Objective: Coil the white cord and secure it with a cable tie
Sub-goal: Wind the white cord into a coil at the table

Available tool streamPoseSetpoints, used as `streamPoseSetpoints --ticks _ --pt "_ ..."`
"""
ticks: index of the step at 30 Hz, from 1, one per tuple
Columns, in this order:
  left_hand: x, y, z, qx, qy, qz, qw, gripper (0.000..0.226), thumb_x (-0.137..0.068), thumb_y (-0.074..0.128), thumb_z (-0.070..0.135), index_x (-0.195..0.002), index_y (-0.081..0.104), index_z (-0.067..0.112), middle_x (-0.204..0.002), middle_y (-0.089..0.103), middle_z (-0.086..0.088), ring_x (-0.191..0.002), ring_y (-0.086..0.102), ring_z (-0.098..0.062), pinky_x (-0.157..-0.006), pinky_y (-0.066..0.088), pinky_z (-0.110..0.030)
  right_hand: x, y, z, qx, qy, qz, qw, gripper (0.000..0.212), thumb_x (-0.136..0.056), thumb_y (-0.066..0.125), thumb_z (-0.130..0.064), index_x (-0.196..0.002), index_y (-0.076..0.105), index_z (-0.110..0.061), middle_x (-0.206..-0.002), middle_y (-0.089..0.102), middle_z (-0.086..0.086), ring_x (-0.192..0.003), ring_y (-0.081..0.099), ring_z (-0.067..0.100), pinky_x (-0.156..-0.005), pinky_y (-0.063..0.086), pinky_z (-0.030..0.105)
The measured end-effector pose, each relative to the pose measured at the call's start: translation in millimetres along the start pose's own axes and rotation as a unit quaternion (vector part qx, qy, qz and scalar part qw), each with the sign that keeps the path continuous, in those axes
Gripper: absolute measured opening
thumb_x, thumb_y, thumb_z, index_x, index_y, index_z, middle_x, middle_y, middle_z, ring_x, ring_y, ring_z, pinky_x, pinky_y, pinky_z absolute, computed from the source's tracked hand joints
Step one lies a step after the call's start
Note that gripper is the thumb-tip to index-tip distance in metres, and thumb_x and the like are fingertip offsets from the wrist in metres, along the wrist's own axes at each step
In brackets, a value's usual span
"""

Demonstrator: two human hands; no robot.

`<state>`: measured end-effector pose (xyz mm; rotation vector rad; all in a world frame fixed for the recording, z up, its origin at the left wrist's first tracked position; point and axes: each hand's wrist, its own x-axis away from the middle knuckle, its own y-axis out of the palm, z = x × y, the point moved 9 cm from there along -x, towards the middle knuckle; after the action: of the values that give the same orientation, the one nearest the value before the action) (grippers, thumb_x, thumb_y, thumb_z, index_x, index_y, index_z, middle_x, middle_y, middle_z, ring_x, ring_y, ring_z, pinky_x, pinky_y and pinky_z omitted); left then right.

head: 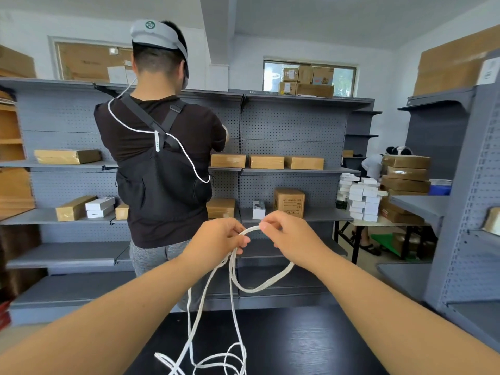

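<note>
Grey metal pegboard shelving [292, 125] carries closed brown cardboard boxes [289, 203], contents hidden. Small white boxes [362, 201] are stacked on a table at right. Both arms reach forward above the black wood-grain counter [297, 342]. Left hand [216, 239] pinches the white flat cord [259, 288]; right hand [289, 236] pinches it just beside, with a short arch of cord between them. One loop hangs below the hands and loose strands drop to a tangle on the counter. Box print too small to read. A person in a black shirt [162, 158] faces the shelving, wearing a grey headband [157, 33] with a round green logo.
</note>
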<state>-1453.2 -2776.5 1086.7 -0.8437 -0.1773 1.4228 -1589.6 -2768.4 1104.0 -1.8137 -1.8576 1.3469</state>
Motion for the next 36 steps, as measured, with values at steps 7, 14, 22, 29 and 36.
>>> streamPoseSetpoints --ticks 7,14,22,29,36 --pt "-1 1 -4 0.038 -0.043 -0.002 0.998 0.017 -0.080 0.072 0.022 -0.084 0.060 0.010 -0.067 0.070 0.001 -0.055 0.058 -0.005 -0.057 0.042 -0.015 -7 7 -8 0.008 -0.032 0.010 0.999 0.019 -0.094 0.047 -0.027 -0.079 0.057 -0.020 -0.070 0.052 -0.006 -0.073 0.050 0.015 -0.059 0.034 0.021" --pt "3 7 -10 0.196 -0.060 -0.034 0.978 0.022 -0.073 0.073 -0.005 -0.091 0.070 0.006 -0.080 0.071 -0.005 -0.077 0.064 -0.017 -0.082 0.052 -0.026 -3 2 8 -0.080 0.016 0.066 0.994 0.019 -0.094 0.047 -0.023 -0.088 0.063 -0.015 -0.069 0.054 -0.010 -0.065 0.049 0.006 -0.071 0.046 0.029" --pt "-5 -10 -6 0.015 -0.035 -0.009 0.999 0.032 -0.073 0.077 0.007 -0.084 0.049 0.017 -0.079 0.072 -0.003 -0.056 0.057 -0.008 -0.054 0.039 -0.018 -3 12 4 -0.048 0.000 -0.005 0.999 0.024 -0.094 0.047 -0.029 -0.117 0.054 -0.025 -0.094 0.059 -0.008 -0.082 0.051 0.006 -0.071 0.040 0.020" --pt "-11 -6 10 -0.014 0.009 -0.019 1.000 0.028 -0.075 0.076 0.010 -0.084 0.051 0.020 -0.081 0.071 -0.002 -0.066 0.061 -0.011 -0.063 0.045 -0.022 -6 9 -10 0.008 -0.054 0.027 0.998 0.021 -0.093 0.049 -0.019 -0.095 0.068 -0.010 -0.089 0.064 0.001 -0.084 0.054 0.014 -0.070 0.039 0.025" --pt "-5 4 3 -0.031 0.054 -0.002 0.998 0.015 -0.088 0.061 0.033 -0.088 0.059 0.019 -0.074 0.061 0.009 -0.058 0.053 0.001 -0.060 0.042 -0.011 -11 -17 -5 0.015 -0.046 0.076 0.996 0.022 -0.093 0.048 -0.017 -0.097 0.068 -0.010 -0.090 0.065 0.002 -0.083 0.054 0.013 -0.064 0.038 0.018"
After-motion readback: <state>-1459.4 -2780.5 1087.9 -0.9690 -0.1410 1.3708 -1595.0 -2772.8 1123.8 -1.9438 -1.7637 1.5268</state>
